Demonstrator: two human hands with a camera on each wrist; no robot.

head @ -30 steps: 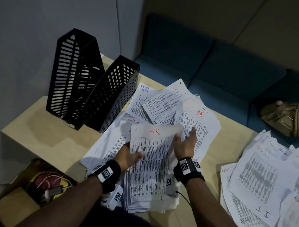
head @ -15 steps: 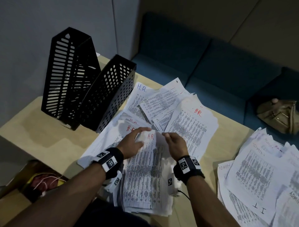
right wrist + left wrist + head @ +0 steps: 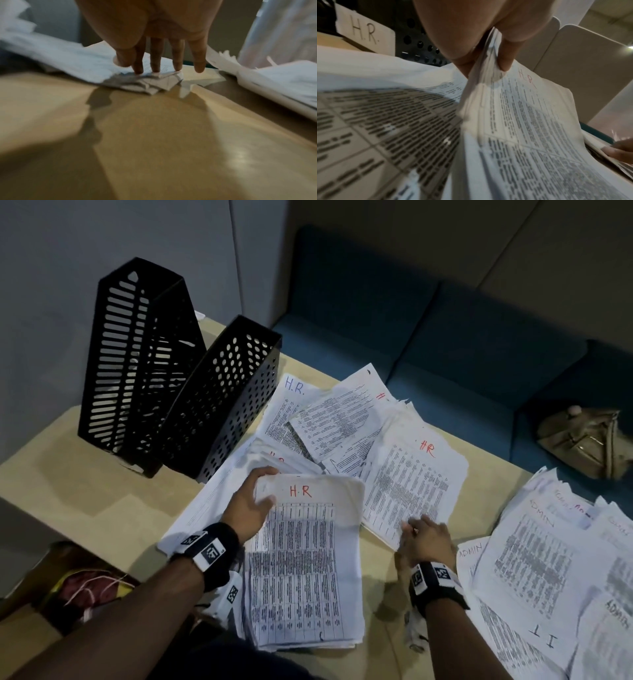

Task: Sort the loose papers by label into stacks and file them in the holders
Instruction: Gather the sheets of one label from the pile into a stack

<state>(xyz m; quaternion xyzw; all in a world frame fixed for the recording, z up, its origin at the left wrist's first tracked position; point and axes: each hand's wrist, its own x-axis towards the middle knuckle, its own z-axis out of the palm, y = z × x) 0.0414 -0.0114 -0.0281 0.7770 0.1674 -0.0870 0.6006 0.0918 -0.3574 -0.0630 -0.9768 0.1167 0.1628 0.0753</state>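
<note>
A gathered stack of HR sheets (image 3: 305, 570) with a red "H.R" on top lies near the table's front edge. My left hand (image 3: 255, 498) grips its upper left corner, thumb on top and fingers beneath; in the left wrist view that HR stack (image 3: 522, 128) is pinched by the thumb. To the right, my right hand (image 3: 423, 537) rests straight fingertips (image 3: 155, 67) on the near corner of another HR pile (image 3: 411, 477). More loose HR papers (image 3: 329, 419) fan out behind. Two black holders (image 3: 171, 385) stand at the back left.
A spread of ADMIN and IT papers (image 3: 548, 570) covers the table's right end. A teal sofa (image 3: 445, 337) runs behind the table with a tan bag (image 3: 585, 440) on it. A box with cables (image 3: 82, 587) sits below the table's left edge.
My right hand left the top of the held stack and moved right and down onto the other HR pile's corner. The left hand kept its grip on the stack's corner.
</note>
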